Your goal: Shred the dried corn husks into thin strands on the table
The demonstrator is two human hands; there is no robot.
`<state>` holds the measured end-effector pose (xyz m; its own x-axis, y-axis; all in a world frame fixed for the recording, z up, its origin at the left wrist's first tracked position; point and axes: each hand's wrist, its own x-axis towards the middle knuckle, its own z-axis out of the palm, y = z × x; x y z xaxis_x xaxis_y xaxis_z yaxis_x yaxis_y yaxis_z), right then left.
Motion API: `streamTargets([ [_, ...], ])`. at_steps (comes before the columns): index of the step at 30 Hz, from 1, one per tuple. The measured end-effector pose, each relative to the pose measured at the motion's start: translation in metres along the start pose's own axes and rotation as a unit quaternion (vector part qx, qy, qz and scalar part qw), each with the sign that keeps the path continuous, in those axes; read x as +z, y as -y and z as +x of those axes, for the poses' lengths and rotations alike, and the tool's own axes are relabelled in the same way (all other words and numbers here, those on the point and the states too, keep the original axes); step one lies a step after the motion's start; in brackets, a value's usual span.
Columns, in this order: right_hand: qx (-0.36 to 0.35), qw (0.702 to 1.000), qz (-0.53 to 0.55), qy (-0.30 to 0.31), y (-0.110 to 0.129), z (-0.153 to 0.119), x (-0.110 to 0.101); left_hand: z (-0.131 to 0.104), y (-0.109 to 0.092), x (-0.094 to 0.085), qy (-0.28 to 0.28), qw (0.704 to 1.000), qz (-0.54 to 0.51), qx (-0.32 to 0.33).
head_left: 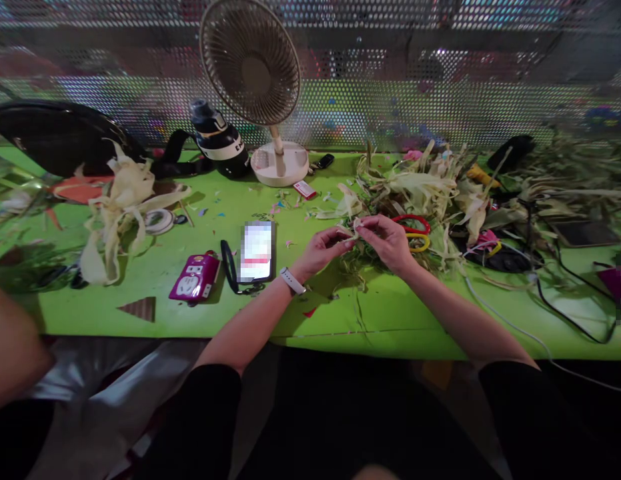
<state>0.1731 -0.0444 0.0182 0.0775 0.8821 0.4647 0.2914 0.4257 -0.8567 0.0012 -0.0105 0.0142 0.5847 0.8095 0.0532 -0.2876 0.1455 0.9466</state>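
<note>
Both of my hands meet over the green table, pinching a small pale piece of corn husk between them. My left hand, with a white watch band at the wrist, is closed on the piece from the left. From the right, my right hand grips its top between thumb and fingertips. Directly behind my right hand lie scissors with a red handle loop and a yellow one. A heap of dried corn husks spreads behind and to the right. Thin husk shreds lie below my hands.
A phone and a magenta power socket lie left of my hands. Farther back stand a fan and a black bottle. More husks lie at left, near another person's arm. A white cable crosses the right side.
</note>
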Motion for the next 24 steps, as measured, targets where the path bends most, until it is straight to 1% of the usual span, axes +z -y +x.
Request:
streamTargets([
  [2, 0.018, 1.0, -0.013, -0.007, 0.0, -0.001, 0.001, 0.001, 0.003, -0.001, 0.002, 1.0, -0.012, -0.009],
  [5, 0.023, 0.999, -0.029, -0.033, -0.001, -0.002, 0.003, 0.001, 0.007, -0.001, 0.003, 0.999, -0.033, -0.026],
  [8, 0.023, 0.998, -0.038, -0.044, -0.001, -0.002, 0.004, 0.002, 0.011, -0.001, 0.006, 0.999, -0.014, -0.042],
  [11, 0.029, 0.998, -0.038, -0.039, -0.001, -0.002, 0.006, 0.003, 0.013, -0.001, 0.002, 0.998, 0.01, -0.056],
  [16, 0.1, 0.992, 0.072, -0.029, -0.006, -0.002, 0.009, 0.004, 0.016, 0.001, -0.008, 0.999, -0.005, -0.043],
  [19, 0.135, 0.982, 0.125, -0.045, -0.011, -0.001, 0.012, 0.003, 0.018, 0.005, -0.023, 0.998, -0.037, -0.05],
  [22, 0.15, 0.975, 0.147, -0.067, -0.015, 0.001, 0.012, 0.002, 0.017, 0.01, -0.031, 0.995, -0.067, -0.064],
  [24, 0.157, 0.971, 0.158, -0.082, -0.017, 0.003, 0.01, 0.002, 0.016, 0.011, -0.027, 0.994, -0.079, -0.075],
])
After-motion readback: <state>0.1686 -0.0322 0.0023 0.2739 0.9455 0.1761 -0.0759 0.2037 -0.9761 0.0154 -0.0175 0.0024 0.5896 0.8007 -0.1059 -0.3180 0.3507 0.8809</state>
